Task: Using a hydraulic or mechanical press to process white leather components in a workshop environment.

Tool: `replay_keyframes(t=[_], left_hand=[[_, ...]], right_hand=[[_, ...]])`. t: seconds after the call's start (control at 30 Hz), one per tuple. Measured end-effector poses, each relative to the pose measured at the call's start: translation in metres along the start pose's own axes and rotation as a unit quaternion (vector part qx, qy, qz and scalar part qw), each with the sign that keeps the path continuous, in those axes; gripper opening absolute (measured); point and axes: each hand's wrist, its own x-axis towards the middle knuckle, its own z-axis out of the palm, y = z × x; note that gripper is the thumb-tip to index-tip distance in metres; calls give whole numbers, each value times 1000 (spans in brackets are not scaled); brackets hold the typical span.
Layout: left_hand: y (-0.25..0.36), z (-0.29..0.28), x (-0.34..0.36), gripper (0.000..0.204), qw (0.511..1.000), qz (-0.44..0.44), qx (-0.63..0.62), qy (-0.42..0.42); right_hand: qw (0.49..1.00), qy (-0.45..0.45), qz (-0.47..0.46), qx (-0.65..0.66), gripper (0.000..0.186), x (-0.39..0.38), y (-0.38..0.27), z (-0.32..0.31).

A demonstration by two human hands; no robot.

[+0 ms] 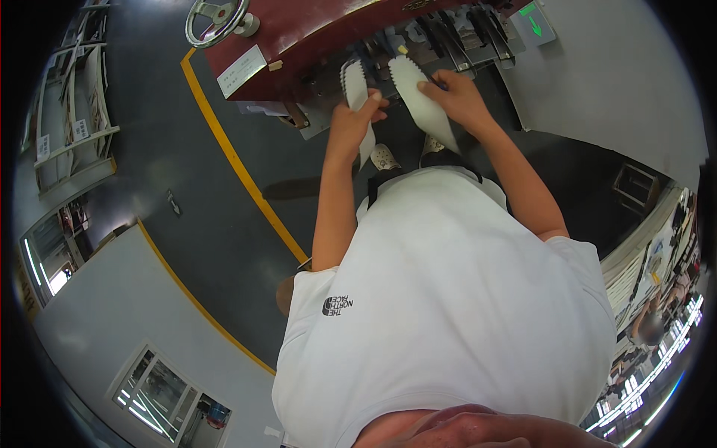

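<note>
Left white piece: long, with a toothed end, near 12 o'clock, lying roughly from 12 to 6 and turned partly edge-on; its layers cannot be counted.
Right white piece: broader to view, just beside the other toward 3 o'clock, toothed end at 11, tapered tail at 5.
Likely handling: both look light, thin and pliable, probably apt to bend rather than break; how slippery they are, I cannot tell.
Best hold: mid-length along the plain edge, I judge, leaving the teeth unpressed and the thin tails free of creasing.
Left hand: wrapped across the middle of its piece, thumb and fingers drawn in together.
Right hand: pinching its piece at the 3 o'clock edge, thumb on the face; fingers behind are partly hidden.
Arm pose: both bent, the left forearm pointing to 12, the right slanting toward 11; hands apart, before the torso.
Red machine: beyond the hands, from 11 to 1 o'clock, dark metal bars along its near side.
Shoes: pale, below the pieces.
</note>
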Motion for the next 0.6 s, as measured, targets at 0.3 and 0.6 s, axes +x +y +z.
replay_keyframes(t=[0.3, 0.6], left_hand=[[-20, 14, 41, 29, 991, -111, -67, 24], [-26, 18, 51, 26, 987, -120, -95, 53]], right_hand=[[939, -54, 218, 262, 22, 23, -2, 25], [984, -4, 126, 123, 24, 32, 9, 32]])
